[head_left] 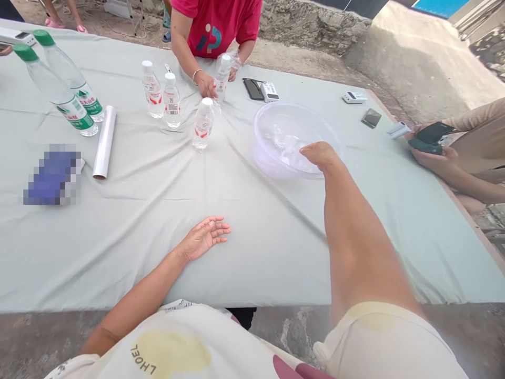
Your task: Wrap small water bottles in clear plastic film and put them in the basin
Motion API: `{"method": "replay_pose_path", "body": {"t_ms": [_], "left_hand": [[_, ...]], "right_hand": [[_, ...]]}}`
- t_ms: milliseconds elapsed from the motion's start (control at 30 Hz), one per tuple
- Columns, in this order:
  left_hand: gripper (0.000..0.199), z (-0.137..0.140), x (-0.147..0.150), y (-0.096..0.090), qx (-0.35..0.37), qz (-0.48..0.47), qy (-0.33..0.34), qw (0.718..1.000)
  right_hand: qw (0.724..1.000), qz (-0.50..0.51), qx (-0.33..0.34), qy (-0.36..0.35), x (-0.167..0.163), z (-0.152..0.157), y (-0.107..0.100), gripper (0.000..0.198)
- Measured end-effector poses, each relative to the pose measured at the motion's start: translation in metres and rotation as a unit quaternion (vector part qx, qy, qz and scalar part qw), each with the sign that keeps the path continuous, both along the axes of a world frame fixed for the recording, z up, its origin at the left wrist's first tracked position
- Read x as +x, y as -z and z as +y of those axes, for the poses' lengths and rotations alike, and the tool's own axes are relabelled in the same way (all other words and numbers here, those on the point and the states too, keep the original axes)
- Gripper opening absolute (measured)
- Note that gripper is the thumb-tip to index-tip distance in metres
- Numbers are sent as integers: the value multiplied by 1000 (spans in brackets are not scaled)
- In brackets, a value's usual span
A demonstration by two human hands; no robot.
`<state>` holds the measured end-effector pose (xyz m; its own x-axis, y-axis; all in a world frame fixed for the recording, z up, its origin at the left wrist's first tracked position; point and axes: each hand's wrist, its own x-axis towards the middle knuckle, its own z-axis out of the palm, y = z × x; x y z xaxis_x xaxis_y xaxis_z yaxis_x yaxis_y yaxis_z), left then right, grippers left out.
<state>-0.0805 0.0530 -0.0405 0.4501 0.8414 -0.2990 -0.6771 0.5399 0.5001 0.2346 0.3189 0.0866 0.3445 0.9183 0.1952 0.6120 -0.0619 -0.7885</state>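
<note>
My left hand rests palm up on the cloth-covered table, its fingers loosely spread with nothing in them. Over the near right side of a translucent pale purple basin reaches my right hand. Its thumb points left, and the other fingers are hidden, so a grip does not show. Crumpled clear plastic lies in the basin beside that thumb. Left of the basin stands a small capped water bottle, with two similar bottles farther back.
Across the table a person in a pink shirt handles another bottle and clear plastic. At left are two green-capped bottles, a film roll and a blurred blue object. A phone lies behind the basin; someone's hands hold a device at right.
</note>
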Motion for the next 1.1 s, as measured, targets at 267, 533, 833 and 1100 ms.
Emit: {"method": "replay_pose_path", "body": {"t_ms": [267,533,833,1100], "left_hand": [[33,-1,1,-2,8,-1,-16,1000],[57,3,0,-29,-59,-29,-67,996],[26,-8,-30,-37,-103,94,-180,974],[35,-36,-92,-54,-92,222,-266,934]], "right_hand": [[957,216,126,-146,-56,-126,-39,21],[847,446,-1,-290,-113,-251,55,32],[836,525,-67,-144,-135,-314,119,23],[871,478,-109,38,-118,-318,107,31]]}}
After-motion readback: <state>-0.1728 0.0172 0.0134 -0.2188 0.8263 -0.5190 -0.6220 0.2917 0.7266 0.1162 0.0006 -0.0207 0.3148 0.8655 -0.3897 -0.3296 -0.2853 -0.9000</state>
